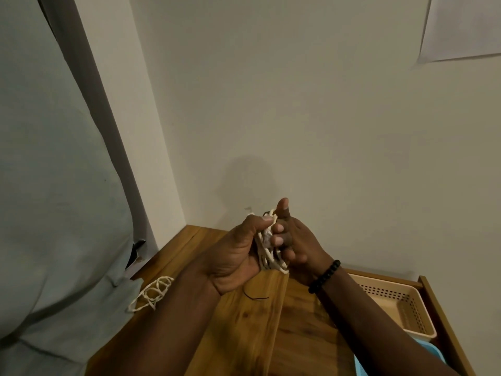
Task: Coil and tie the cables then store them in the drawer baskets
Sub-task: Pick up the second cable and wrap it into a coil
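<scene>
cable bundle: off-white coiled cable [267, 249], held up in the air above the wooden bench [244, 321], sandwiched between both hands, roughly dead centre of the view.
how it'll handle: looks light and floppy to me, thin soft cord, so the loops will probably spring apart if the pinch lets go. Not fragile, a bit slick maybe. Best place to hold is right across the middle of the loops, where they all stack.
left hand: left hand [238, 256] comes in from 7 o'clock, fingers curled round the bundle, thumb pressed on top of the loops. Grip is closed tight on the cable.
right hand: right hand [295, 245] comes in from 5 o'clock, fingers wrapped over the other side of the coil, thumb sticking up at 12. Also holding the cable. Black bead bracelet [324, 276] on the wrist.
tie: a thin dark strand [256, 297] dangles under the hands, can't tell if it's a tie or a wire end.
other cable: second pale bundle [151, 293] lies on the bench at 9 o'clock, near the curtain [54, 185].
baskets: beige perforated basket [401, 305] sits in the open drawer at 4 o'clock, blue basket [431, 356] corner just below it.
</scene>
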